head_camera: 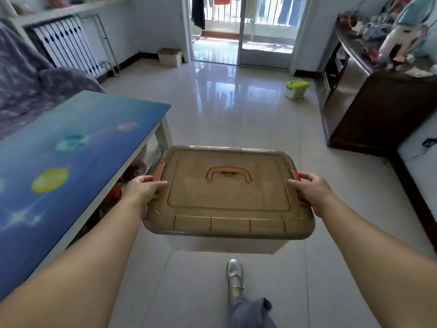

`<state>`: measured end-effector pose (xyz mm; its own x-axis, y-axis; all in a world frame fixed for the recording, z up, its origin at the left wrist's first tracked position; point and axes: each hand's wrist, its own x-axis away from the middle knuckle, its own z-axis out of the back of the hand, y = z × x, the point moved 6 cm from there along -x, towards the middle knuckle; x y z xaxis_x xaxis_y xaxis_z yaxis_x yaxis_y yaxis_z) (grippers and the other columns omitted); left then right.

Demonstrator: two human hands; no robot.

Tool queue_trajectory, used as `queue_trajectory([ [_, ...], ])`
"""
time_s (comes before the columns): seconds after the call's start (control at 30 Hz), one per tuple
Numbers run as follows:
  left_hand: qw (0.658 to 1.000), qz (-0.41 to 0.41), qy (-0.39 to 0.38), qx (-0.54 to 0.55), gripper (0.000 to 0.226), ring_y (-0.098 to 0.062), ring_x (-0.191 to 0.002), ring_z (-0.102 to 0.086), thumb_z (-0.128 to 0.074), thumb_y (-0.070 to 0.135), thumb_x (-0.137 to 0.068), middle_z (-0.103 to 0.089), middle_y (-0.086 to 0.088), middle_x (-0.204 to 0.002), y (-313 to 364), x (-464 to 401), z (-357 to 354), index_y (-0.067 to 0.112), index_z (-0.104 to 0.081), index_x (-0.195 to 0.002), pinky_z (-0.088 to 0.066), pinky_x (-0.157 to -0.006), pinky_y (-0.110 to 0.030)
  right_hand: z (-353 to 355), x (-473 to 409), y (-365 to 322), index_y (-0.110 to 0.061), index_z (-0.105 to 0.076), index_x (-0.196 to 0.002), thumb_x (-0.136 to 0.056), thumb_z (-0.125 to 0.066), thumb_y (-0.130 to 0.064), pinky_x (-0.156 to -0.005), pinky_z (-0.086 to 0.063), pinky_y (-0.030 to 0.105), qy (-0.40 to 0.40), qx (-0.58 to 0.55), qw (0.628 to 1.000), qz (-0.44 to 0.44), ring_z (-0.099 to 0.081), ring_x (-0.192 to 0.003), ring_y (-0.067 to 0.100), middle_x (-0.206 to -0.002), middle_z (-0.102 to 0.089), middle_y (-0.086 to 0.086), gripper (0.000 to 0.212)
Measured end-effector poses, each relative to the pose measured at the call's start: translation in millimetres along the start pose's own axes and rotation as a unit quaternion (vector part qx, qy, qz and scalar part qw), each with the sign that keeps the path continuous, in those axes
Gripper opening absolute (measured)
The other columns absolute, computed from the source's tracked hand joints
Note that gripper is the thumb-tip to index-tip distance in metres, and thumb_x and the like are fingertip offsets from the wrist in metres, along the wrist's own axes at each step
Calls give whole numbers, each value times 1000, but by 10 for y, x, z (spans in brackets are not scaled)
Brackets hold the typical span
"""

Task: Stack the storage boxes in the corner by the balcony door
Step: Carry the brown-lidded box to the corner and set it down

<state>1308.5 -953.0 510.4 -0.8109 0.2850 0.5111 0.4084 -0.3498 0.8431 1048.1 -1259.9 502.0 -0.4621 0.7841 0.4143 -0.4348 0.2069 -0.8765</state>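
As left hand [144,189] and right hand [312,190] clamp side latches, rigid, smooth plastic box [228,197] rides level, apparently light

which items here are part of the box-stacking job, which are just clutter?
Job:
brown-lidded storage box, held by left hand and right hand
beige box in the corner by the balcony door
green-lidded box on the floor

Clutter:
blue table
dark cabinet
radiator
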Motion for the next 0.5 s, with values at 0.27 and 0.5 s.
queue_trajectory([
  [0.27, 999, 5, 32, -2, 61, -29, -100, -59, -72, 17, -80, -59, -14, -124, 1317, -1973, -697, 13, -47, -136, -51, -82, -43, -556, -2305, -1080, -12, -46, -136, -85, -68, -20, -85, -54, 44, -9, -3, 1000, -13, -60, -105, 32, -119, -59, 12, 56],
  [0.5, 998, 0, 62, 24, 55, -28, -92, -57, -70, 8, -81, -61, -22, -123, 2299, -3528, -913, 2, -50, -132, -49, -81, -40, -1248, -3989, -2183, -12, -48, -134, -84, -69, -20, -81, -54, 42, -36, 13, 999, 2, -62, -101, 31, -117, -61, 12, 55],
])
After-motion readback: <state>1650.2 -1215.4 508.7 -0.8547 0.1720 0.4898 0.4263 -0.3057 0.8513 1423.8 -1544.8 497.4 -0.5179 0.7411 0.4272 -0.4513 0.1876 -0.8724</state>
